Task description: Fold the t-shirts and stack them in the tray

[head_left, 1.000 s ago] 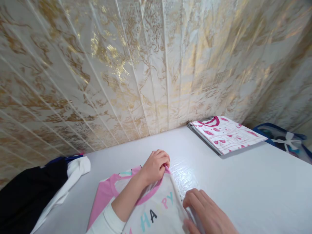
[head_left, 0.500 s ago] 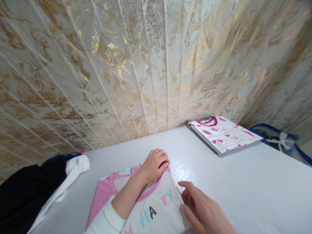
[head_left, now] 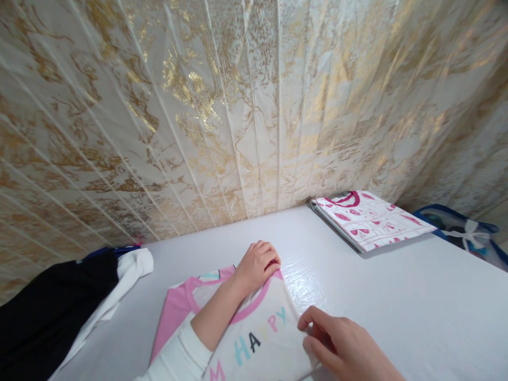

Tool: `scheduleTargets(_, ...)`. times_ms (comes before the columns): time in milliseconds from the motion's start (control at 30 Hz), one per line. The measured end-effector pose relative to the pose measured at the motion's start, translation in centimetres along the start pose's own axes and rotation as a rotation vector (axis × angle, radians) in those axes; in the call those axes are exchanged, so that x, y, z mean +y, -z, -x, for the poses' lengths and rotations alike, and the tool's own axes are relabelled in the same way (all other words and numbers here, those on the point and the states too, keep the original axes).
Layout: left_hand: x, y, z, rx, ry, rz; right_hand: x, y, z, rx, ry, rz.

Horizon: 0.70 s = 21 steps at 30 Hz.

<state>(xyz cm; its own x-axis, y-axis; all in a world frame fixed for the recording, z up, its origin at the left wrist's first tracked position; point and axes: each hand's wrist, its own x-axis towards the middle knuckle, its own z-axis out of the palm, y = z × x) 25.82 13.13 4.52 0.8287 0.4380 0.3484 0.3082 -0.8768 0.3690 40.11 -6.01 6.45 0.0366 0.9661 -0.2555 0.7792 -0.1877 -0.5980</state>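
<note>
A white shirt (head_left: 264, 338) with a pink collar, pink sleeve and the coloured letters "HAPPY" lies on the table in front of me. My left hand (head_left: 257, 264) reaches across its neckline, fingers curled down and closed on the fabric at the shoulder beside the collar. At the shirt's right side edge is my right hand (head_left: 337, 338), its thumb and bent forefinger closed in on the edge of the cloth. The other fingers of that hand are curled and partly hidden. The lower part of the shirt runs out of view.
Folded garments (head_left: 369, 219), the top one white with a pink print, lie at the table's back right. Black and white clothing (head_left: 59, 307) is heaped at left. A blue-edged clear bag (head_left: 468, 233) sits at far right. A gold-patterned curtain (head_left: 254, 106) borders the white table (head_left: 416, 296).
My right hand has moved slightly down, and its thumb and forefinger have come closer together at the shirt's edge. My left hand stays on the shoulder. The whole view has shifted a little.
</note>
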Motion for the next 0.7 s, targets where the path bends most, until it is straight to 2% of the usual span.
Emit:
scheduleTargets(100, -0.06, -0.15, 0.03, 0.004, 0.010, 0.004, 0.24, 0.52, 0.05, 0.059, 0.051, -0.057)
scheduleTargets(200, -0.12, -0.29, 0.04, 0.004, 0.023, 0.010, 0.08, 0.65, -0.05, 0.147, 0.224, -0.058)
scheduleTargets(300, -0.14, -0.43, 0.02, 0.001, 0.029, 0.016, -0.30, 0.43, -0.17, 0.136, 0.355, 0.019)
scheduleTargets(500, -0.08, -0.50, -0.01, 0.004, 0.050, 0.004, -0.13, 0.33, -0.24, 0.070, 0.365, 0.089)
scheduleTargets(700, 0.63, 0.45, -0.23, 0.001, 0.093, -0.055, 0.42, 0.89, -0.21, 0.200, 0.436, -0.009)
